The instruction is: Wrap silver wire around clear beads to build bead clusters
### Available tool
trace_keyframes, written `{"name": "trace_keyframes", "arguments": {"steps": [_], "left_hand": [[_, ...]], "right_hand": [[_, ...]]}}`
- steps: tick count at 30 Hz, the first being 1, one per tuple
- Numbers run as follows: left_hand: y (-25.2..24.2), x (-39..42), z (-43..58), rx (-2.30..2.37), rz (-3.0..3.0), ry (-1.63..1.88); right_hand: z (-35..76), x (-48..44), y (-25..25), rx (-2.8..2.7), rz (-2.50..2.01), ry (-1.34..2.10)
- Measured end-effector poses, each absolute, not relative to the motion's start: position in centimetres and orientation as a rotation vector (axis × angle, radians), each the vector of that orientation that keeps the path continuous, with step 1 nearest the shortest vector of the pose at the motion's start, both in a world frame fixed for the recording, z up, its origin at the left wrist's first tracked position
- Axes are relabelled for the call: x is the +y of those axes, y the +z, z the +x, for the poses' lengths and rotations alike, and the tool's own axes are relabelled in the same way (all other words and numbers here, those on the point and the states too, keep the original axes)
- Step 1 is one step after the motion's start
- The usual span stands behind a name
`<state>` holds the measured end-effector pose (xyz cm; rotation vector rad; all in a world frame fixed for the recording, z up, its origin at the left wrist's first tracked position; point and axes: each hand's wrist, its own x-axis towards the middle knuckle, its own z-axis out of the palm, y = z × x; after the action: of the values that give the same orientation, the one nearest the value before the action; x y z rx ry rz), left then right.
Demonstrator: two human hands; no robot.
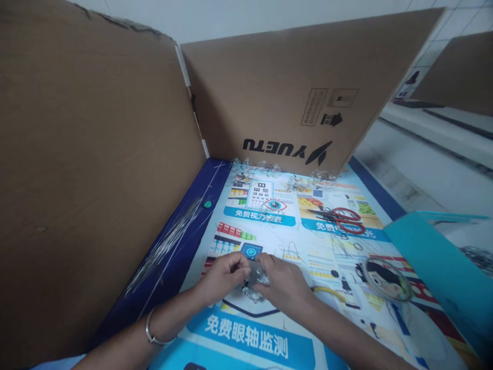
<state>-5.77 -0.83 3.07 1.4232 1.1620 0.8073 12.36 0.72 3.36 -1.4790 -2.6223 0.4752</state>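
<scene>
Over the printed poster, my left hand (226, 273) and my right hand (284, 281) meet at a small transparent, glassy piece (257, 277). My right fingers are closed around its right side. The thumb and fingers of my left hand pinch together at its left edge; what lies between them is too small to make out. Below the fingertips hangs a cluster of shiny bits (252, 294), blurred. Beyond my right hand lies a pair of red-handled scissors (344, 220), blades to the left.
Thin metal wires (169, 239) lie at the left, near a small green object (207, 204). Cardboard walls (300, 67) stand behind and left. Transparent wire-like pieces (262, 165) line the back. A round transparent dish (387, 279) and a turquoise box (435, 267) are right.
</scene>
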Motion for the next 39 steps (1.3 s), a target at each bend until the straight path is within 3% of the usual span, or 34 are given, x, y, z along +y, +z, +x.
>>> {"name": "trace_keyframes", "arguments": {"steps": [7,14,26,31,39], "left_hand": [[3.0,-0.9,-5.5,1.135,1.445,0.806],[3.3,-0.9,-5.5,1.164,1.472,0.812],[3.5,-0.5,-5.9,1.231,1.478,0.833],[2.9,-0.5,-6.1,1.196,1.427,0.87],[1.9,-0.4,-5.8,1.207,1.243,0.926]], "right_hand": [[11.8,0.4,3.1,-2.668,-1.525,0.283],[11.8,0.6,2.8,-2.627,-1.55,0.314],[13.1,0.7,2.9,-2.399,-1.518,0.692],[13.9,0.0,1.7,-2.001,-1.432,1.033],[14.0,-1.9,0.4,-1.545,-1.283,1.291]]}}
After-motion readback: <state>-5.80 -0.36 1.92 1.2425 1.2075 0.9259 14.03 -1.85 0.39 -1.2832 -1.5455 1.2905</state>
